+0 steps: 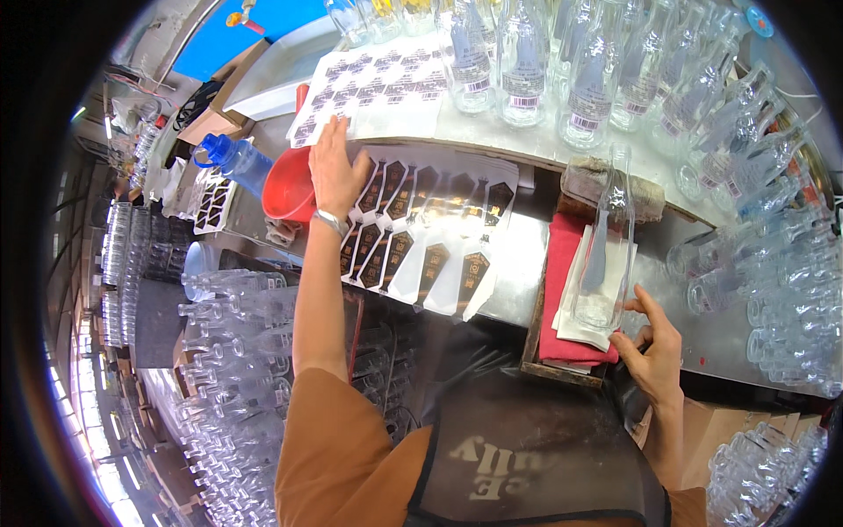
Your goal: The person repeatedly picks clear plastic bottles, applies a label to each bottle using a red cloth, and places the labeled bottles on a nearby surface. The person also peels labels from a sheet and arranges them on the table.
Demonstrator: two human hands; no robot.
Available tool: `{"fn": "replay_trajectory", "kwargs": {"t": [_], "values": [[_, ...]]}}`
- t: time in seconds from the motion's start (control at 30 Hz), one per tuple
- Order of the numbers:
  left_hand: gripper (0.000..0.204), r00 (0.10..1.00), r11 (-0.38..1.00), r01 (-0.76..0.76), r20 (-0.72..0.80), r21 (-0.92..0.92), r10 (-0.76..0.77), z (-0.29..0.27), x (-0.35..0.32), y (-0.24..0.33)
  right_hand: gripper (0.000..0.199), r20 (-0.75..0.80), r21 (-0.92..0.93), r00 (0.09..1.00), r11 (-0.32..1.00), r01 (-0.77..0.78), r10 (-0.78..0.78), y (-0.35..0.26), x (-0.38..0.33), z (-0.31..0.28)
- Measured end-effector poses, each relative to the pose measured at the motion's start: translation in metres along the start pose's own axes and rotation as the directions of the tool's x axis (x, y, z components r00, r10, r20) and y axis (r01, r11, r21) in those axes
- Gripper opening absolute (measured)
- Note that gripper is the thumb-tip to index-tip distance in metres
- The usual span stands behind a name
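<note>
My left hand [336, 171] reaches over the rim of a red bowl [290, 186]. Its fingers are stretched out, with the tips at the lower edge of white sheets of printed labels [386, 83]. Below lies a sheet of dark, tie-shaped labels [436, 272], some of its places bare white. On the right, a clear glass bottle [616, 220] with a grey tie-shaped label lies on a white cloth [575, 321] over red cloth, its neck on a rolled rag [580, 184]. My right hand [650, 342] is beside the bottle's base, thumb and fingers apart; whether it touches is unclear.
Labelled glass bottles [590, 97] stand along the raised shelf at the back. More bottles crowd the right side [781, 307] and lower left [233, 378]. A blue-capped bottle [233, 158] leans beside the red bowl. The cloths lie in a wooden box [533, 351].
</note>
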State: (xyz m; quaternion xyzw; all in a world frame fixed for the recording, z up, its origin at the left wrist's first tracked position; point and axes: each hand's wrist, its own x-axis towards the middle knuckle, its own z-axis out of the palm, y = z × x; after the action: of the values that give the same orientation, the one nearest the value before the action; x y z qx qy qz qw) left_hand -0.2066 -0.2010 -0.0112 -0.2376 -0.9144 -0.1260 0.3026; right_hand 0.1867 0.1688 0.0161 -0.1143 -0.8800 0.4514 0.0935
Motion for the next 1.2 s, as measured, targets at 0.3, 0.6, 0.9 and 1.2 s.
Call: {"fn": "replay_trajectory", "kwargs": {"t": [0.3,0.6,0.9,1.2], "values": [[0.017,0.950,0.895,0.299,0.014,-0.330,-0.312,-0.018,-0.008,-0.012,0.080,-0.046,-0.158,0.993,0.983,0.096,-0.104,-0.009,0.001,0.021],[0.057,0.963,0.706,-0.019,0.176,-0.708,0.202,-0.085,-0.048,0.258,0.079,-0.067,-0.329,0.979,0.931,0.159,-0.191,-0.006,0.001,0.016],[0.071,0.817,0.777,-0.250,0.306,-0.578,0.490,-0.110,-0.105,0.316,0.072,-0.073,-0.290,0.965,0.931,0.220,-0.251,-0.008,0.003,0.011],[0.054,0.895,0.696,-0.139,0.212,-0.704,0.393,-0.063,-0.076,0.304,0.075,-0.075,-0.198,0.972,0.959,0.204,-0.222,0.006,0.004,0.012]]}}
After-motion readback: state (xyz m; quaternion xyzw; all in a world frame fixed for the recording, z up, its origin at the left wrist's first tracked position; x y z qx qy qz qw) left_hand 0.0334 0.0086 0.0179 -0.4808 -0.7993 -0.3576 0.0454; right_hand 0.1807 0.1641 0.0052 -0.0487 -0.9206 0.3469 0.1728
